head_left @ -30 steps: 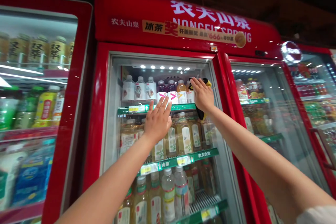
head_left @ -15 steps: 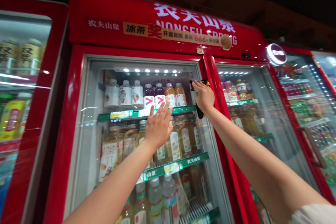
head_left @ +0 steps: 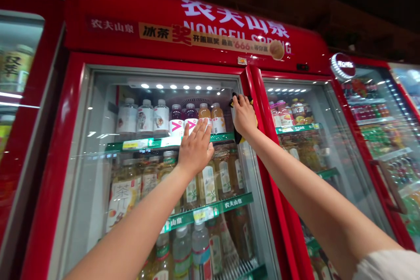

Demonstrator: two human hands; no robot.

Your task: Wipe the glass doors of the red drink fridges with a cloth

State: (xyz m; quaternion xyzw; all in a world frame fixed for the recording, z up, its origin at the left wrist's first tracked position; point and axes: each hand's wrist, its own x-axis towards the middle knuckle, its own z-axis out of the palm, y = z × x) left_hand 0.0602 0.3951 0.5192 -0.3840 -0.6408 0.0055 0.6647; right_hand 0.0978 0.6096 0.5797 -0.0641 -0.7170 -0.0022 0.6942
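Note:
My left hand [head_left: 196, 146] lies flat, fingers stretched out, against the glass door [head_left: 85, 157] of a red drinks fridge, in front of the upper shelf's green edge strip. It holds nothing. Higher and to the right, my right hand [head_left: 244, 114] presses a black and yellow cloth [head_left: 240, 139] onto the glass beside the door's red frame [head_left: 259, 153]. Most of the cloth is hidden under the palm. Behind the glass stand purple-capped bottles [head_left: 176, 123], orange drinks [head_left: 217, 119] and, lower down, tea bottles [head_left: 209, 183].
The fridge's second door [head_left: 349, 183] adjoins on the right. Beyond it is another drinks fridge with a long handle [head_left: 389, 188]. A further red-framed fridge [head_left: 49, 43] stands at the left. A lit red sign panel [head_left: 108, 4] runs across the top.
The view has turned slightly, so the fridge sits further left. My left hand has shifted a little right across the glass. My right hand stays on the cloth near the frame.

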